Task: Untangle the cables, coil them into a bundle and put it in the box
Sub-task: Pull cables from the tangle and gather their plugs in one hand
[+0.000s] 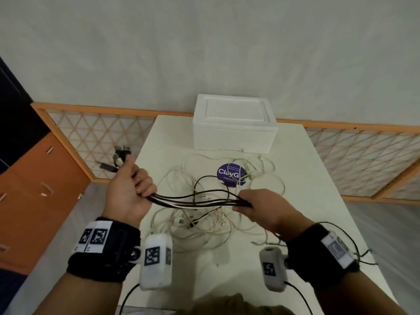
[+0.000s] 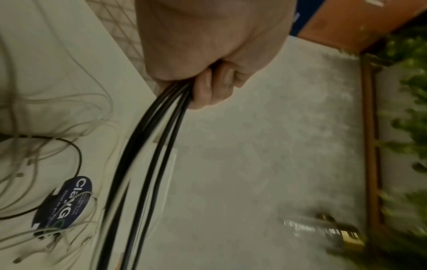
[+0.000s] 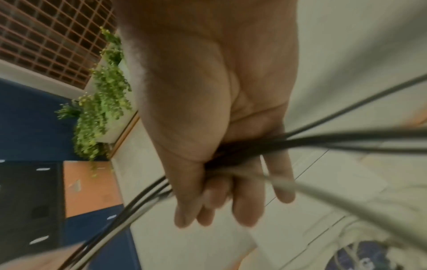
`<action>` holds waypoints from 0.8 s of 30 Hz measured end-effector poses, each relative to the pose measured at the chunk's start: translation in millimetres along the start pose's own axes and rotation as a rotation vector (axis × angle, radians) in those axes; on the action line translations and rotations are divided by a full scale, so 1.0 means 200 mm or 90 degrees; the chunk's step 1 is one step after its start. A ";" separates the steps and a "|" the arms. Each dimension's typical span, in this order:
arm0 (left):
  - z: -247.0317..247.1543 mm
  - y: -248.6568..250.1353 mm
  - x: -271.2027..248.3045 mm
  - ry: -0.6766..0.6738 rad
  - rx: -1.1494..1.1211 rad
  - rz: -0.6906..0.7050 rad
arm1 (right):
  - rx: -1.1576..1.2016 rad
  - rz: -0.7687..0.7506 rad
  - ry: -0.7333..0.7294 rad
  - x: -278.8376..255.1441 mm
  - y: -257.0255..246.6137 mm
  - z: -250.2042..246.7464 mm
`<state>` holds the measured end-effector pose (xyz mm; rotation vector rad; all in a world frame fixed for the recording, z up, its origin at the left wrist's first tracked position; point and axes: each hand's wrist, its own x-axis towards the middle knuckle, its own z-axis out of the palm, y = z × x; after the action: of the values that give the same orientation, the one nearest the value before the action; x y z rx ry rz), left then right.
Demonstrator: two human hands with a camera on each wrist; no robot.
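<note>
I'm holding a run of black cables (image 1: 200, 200) stretched between both hands, just above the table (image 1: 318, 201). My left hand (image 1: 130, 192) is clenching one end in a fist, w/ the plugs (image 1: 120, 155) sticking out past my thumb. My right hand (image 1: 256, 206) is gripping the other end, thumb pressing the strands against fingers (image 3: 247, 206) that are only loosely curled. One white strand is running along w/ the black ones.

The white cables (image 1: 204, 226) are lying in a loose tangle on the table under my hands, near the white box (image 1: 234, 133), which is sitting at the far edge w/ its lid on.

What could go wrong, imo: at least one black loop is dipping down into the white tangle near the purple sticker (image 1: 230, 175), so pulling harder could drag the whole heap along or tighten a knot. My right grip is looser, so strands could be slipping out and springing back. Plugs on the left are dangling past the table edge and could snag. Also the box isn't open yet, so I'm needing a free hand for that later.

Writing: the sticker is reading "ClayG…", rest covered by cables; small print too tiny to read. The wrist bands are carrying black-and-white square codes, no words.
</note>
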<state>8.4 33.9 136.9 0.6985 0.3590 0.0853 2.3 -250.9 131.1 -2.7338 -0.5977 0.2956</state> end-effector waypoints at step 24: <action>-0.33 -0.78 -0.17 0.336 -0.083 -0.182 | -0.072 0.124 -0.159 -0.04 0.64 0.25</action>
<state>-54.0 -51.4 -0.3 0.4824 0.9476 0.0192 28.4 -351.5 39.9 -2.8920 -0.4216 0.6784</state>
